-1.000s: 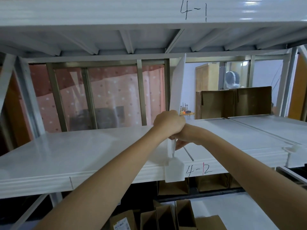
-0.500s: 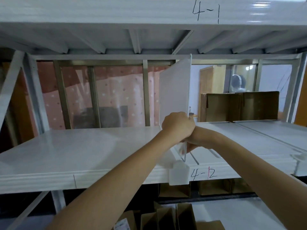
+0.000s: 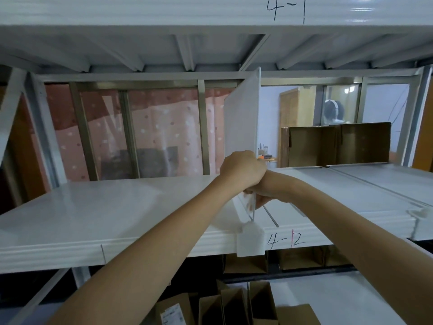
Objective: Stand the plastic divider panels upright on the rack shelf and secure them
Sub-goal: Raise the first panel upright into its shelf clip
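The divider panel (image 3: 241, 118) stands upright on the rack shelf (image 3: 93, 207), near the front edge and just left of the handwritten mark "4-12" (image 3: 285, 241). It is a thin, flat sheet of milky, half-transparent plastic with straight edges, and its top nearly reaches the underside of the shelf above (image 3: 164, 50). At its foot a white plastic clip (image 3: 249, 240) hangs over the front lip of the shelf; the front edge of the panel seems to go down into it.

I judge the panel to be light and rather stiff, but so thin that it may bend or wobble when pushed from the side. Its surface looks smooth and may slip under the fingers. The best place to hold it is low on the front edge, close to the shelf, where a small force steers it without bending.

Both hands are there now. The left hand (image 3: 241, 171) is curled around the front edge of the panel in the lower part. The right hand (image 3: 262, 193) lies under and behind it, with fingers closed around the same edge, but the left hand hides most of it, so the exact hold is not sure.

The shelf is smooth white painted metal with a ribbed front lip and seams between its plates. Another white clip (image 3: 421, 213) sits at the right. Brown cardboard boxes (image 3: 337, 146) stand behind the shelf, and more cartons (image 3: 234, 303) below.
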